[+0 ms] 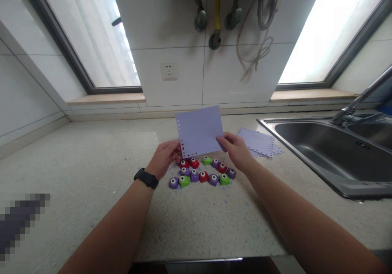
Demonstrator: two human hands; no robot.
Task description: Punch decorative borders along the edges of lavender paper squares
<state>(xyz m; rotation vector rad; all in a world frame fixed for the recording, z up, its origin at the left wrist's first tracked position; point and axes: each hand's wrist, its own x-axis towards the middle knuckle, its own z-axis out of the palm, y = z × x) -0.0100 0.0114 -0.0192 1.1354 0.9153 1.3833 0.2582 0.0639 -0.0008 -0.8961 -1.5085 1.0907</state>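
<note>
A sheet of lilac paper (200, 129) is held up over the counter between my two hands. Small punched holes run down its left edge and along part of its bottom edge. My left hand (167, 155) pinches the lower left edge, and a dark watch band circles that wrist. My right hand (234, 145) grips the right edge, thumb on the front. Below the sheet sit several small craft punches in red (203, 177), green (224, 179) and purple (174, 182). More lilac sheets with punched edges (257, 141) lie in a pile right of my right hand.
Tiny lilac paper bits lie scattered around the punches on the speckled counter (92, 163). At the right is a steel sink (306, 143) with a faucet (346, 112). Behind stands a tiled wall with a socket (168, 70), pipe fittings and hoses, between two windows.
</note>
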